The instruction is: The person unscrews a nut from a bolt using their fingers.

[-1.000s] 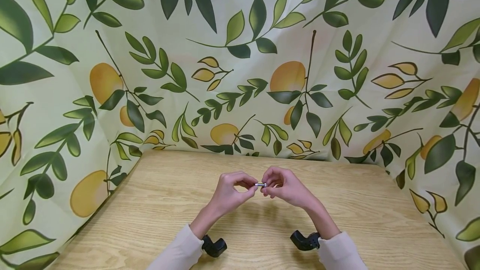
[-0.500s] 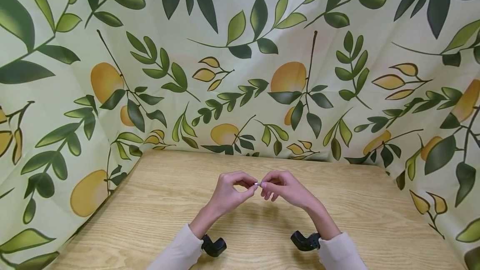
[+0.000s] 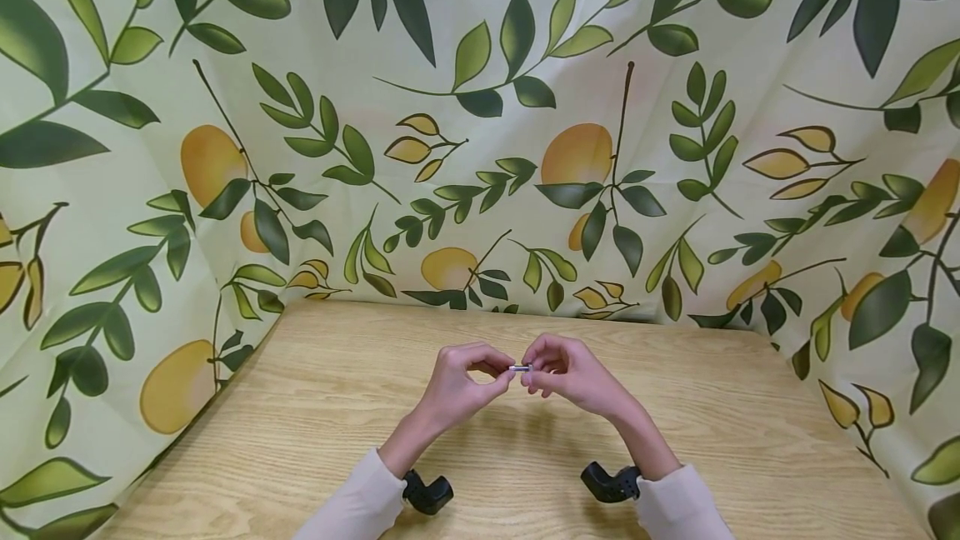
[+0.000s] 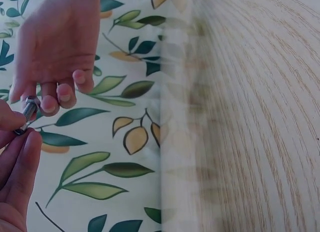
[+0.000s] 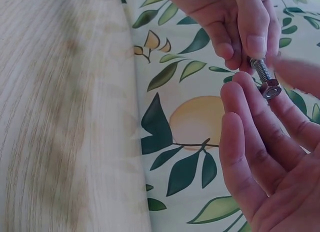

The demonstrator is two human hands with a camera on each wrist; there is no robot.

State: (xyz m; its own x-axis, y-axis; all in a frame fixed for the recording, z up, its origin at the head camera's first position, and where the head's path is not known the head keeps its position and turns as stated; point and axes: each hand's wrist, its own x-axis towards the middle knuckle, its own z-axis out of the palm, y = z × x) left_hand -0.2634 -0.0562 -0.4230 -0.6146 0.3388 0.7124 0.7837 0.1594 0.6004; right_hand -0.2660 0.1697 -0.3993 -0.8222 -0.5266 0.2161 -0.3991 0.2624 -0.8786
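A small metal bolt (image 5: 260,69) with a threaded shaft lies nearly level between the two hands, above the table. My left hand (image 3: 459,386) pinches one end of it between thumb and fingertips, which hide that end. A hex nut (image 5: 270,89) sits on the other end, facing my right hand (image 3: 576,375). The right fingers (image 5: 257,109) reach under and beside the nut, loosely extended. In the right wrist view the right thumb (image 5: 300,74) is blurred and stands slightly off the nut. Whether the right index finger touches the nut is hard to tell.
Under both hands is a light wood table (image 3: 337,365). A cloth (image 3: 480,190) printed with leaves and fruit hangs behind it and along both sides. Black wrist camera mounts (image 3: 429,493) sit below each wrist.
Half a second ago the right thumb and fingers closed over the nut end; now they have drawn back and more of the bolt shows. The left hand has stayed in place.
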